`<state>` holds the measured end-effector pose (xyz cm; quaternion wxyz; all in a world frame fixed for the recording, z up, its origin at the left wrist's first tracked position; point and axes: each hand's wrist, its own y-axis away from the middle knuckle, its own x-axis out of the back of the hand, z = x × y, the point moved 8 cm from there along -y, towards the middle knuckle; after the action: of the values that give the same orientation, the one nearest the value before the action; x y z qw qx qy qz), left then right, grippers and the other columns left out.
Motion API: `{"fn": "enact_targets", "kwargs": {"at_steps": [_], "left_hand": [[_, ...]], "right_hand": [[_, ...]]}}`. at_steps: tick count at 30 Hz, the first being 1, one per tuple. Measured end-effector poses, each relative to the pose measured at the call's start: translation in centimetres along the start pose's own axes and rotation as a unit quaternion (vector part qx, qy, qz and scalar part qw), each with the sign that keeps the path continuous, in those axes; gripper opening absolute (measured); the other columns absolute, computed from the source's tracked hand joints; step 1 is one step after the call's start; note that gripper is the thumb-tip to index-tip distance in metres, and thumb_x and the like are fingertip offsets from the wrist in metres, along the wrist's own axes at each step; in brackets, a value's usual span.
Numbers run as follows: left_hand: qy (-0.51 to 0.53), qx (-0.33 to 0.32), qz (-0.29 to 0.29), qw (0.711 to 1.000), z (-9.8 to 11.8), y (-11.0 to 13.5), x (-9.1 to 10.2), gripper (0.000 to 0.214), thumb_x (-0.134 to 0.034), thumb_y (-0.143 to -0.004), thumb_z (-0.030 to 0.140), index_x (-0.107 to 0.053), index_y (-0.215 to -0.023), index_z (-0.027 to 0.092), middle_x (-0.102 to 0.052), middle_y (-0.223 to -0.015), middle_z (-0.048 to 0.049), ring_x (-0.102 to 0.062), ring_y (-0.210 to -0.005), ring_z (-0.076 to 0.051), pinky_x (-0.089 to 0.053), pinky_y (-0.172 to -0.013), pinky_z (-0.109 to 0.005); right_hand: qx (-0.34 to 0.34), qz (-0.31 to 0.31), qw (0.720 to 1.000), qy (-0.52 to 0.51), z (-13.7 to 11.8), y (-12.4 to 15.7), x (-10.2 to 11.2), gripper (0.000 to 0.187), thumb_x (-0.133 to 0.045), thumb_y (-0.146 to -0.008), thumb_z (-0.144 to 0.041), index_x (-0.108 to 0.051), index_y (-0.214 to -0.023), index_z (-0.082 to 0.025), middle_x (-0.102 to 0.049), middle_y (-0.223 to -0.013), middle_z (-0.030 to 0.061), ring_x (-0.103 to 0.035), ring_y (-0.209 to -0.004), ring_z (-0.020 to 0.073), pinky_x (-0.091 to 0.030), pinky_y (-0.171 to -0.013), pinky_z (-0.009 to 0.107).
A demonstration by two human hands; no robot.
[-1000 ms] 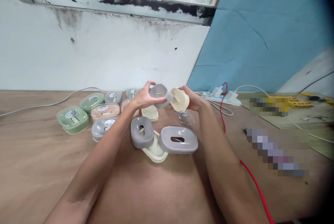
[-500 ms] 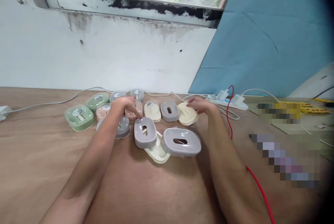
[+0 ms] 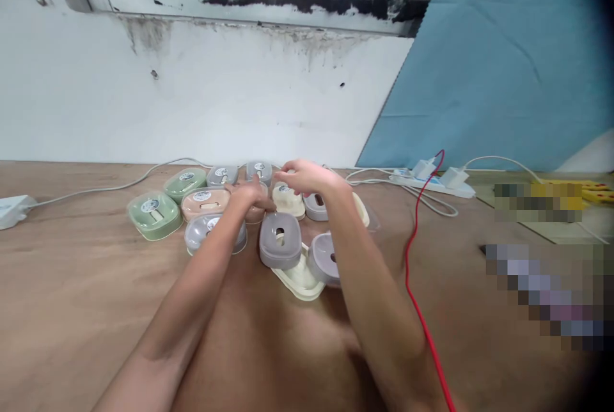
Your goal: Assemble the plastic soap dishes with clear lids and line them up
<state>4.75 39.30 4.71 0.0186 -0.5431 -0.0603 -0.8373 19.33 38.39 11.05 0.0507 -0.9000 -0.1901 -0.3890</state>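
Note:
Small rounded plastic boxes with slotted lids stand close together on the table. My left hand (image 3: 248,196) is over a pink box (image 3: 256,215), fingers spread and seemingly touching it; the palm hides part of the box. Over a cream box (image 3: 289,205) reaches my right hand (image 3: 309,175), its fingers stretched leftward and apart, with nothing visible in them. In front of the hands, a grey slotted cover (image 3: 268,238) rests partly on a cream tray (image 3: 300,281). My right forearm partly hides another grey slotted cover (image 3: 320,257) and a cream piece (image 3: 361,208).
At left are green boxes (image 3: 160,226), a wide pink box (image 3: 192,206) and grey boxes (image 3: 221,175). A white power strip (image 3: 460,189) with plugs lies at the back right. A red cable (image 3: 411,271) runs forward beside my right arm.
My right hand has moved left from the cream piece to above the cream box. My left hand has opened out and shifted onto the pink box. The view has shifted slightly.

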Motion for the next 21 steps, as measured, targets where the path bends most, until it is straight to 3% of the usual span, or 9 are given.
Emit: {"fn": "enact_targets", "kwargs": {"at_steps": [3, 6, 8, 10, 13, 16, 21], "left_hand": [[0.01, 0.05, -0.001, 0.999, -0.6, 0.1, -0.4, 0.129, -0.097, -0.038, 0.047, -0.045, -0.153, 0.019, -0.05, -0.154, -0.0366, -0.033, -0.15, -0.065, -0.011, -0.116, -0.086], [0.069, 0.049, -0.001, 0.996, -0.8, 0.5, 1.0, 0.125, -0.096, -0.035, 0.034, -0.048, -0.149, 0.018, -0.052, -0.151, -0.034, -0.04, -0.146, -0.064, -0.03, -0.115, -0.077], [0.134, 0.03, -0.005, 0.991, -0.9, 0.8, 2.7, 0.12, -0.095, -0.038, 0.031, -0.047, -0.147, 0.018, -0.058, -0.144, -0.0308, -0.052, -0.137, -0.06, -0.044, -0.107, -0.069], [0.214, -0.002, -0.01, 0.977, -0.7, 1.3, 4.7, 0.111, -0.093, -0.051, 0.037, -0.043, -0.149, 0.023, -0.067, -0.131, -0.0229, -0.064, -0.125, -0.051, -0.053, -0.098, -0.06], [0.335, -0.057, -0.03, 0.94, -0.1, 2.2, 6.9, 0.097, -0.084, -0.068, 0.048, -0.036, -0.15, 0.029, -0.072, -0.116, -0.0128, -0.073, -0.11, -0.039, -0.06, -0.083, -0.048], [0.417, -0.103, -0.061, 0.901, 0.7, 3.1, 7.5, 0.085, -0.081, -0.072, 0.049, -0.04, -0.144, 0.029, -0.071, -0.116, -0.0094, -0.075, -0.106, -0.033, -0.063, -0.078, -0.043], [0.446, -0.137, -0.068, 0.882, 0.8, 3.6, 7.3, 0.068, -0.08, -0.071, 0.048, -0.054, -0.129, 0.024, -0.071, -0.112, -0.0109, -0.076, -0.096, -0.032, -0.065, -0.072, -0.045]], "right_hand": [[-0.027, 0.007, 1.0, 0.002, 0.3, -1.5, -1.9, 0.02, -0.075, -0.09, -0.037, -0.066, -0.082, -0.021, -0.066, -0.065, 0.0068, -0.068, -0.07, 0.0271, -0.057, -0.068, 0.04], [-0.044, 0.028, 0.999, -0.018, 1.3, -2.2, -2.2, 0.02, -0.071, -0.092, -0.039, -0.068, -0.094, -0.019, -0.071, -0.077, 0.0118, -0.07, -0.076, 0.0302, -0.06, -0.071, 0.042], [-0.046, 0.056, 0.996, -0.047, 1.6, -2.4, -1.7, 0.037, -0.063, -0.097, -0.049, -0.065, -0.116, -0.018, -0.074, -0.098, 0.017, -0.071, -0.088, 0.0329, -0.062, -0.075, 0.043], [-0.049, 0.07, 0.993, -0.084, 1.5, -2.3, -1.2, 0.058, -0.046, -0.103, -0.063, -0.056, -0.136, -0.017, -0.071, -0.118, 0.0207, -0.072, -0.096, 0.034, -0.064, -0.075, 0.045], [-0.028, -0.033, 0.971, -0.236, 0.3, -2.0, -2.5, 0.073, -0.03, -0.103, -0.077, -0.047, -0.148, -0.022, -0.071, -0.118, 0.0187, -0.074, -0.095, 0.0321, -0.067, -0.077, 0.049], [0.017, -0.128, 0.908, -0.398, -1.3, -1.4, -3.5, 0.063, -0.043, -0.103, -0.072, -0.047, -0.149, -0.029, -0.073, -0.103, 0.0114, -0.075, -0.087, 0.0287, -0.066, -0.083, 0.053], [0.028, -0.122, 0.89, -0.437, -0.7, -1.2, -2.9, 0.047, -0.063, -0.101, -0.053, -0.056, -0.137, -0.025, -0.073, -0.102, 0.0108, -0.074, -0.09, 0.0258, -0.066, -0.09, 0.049]]}}
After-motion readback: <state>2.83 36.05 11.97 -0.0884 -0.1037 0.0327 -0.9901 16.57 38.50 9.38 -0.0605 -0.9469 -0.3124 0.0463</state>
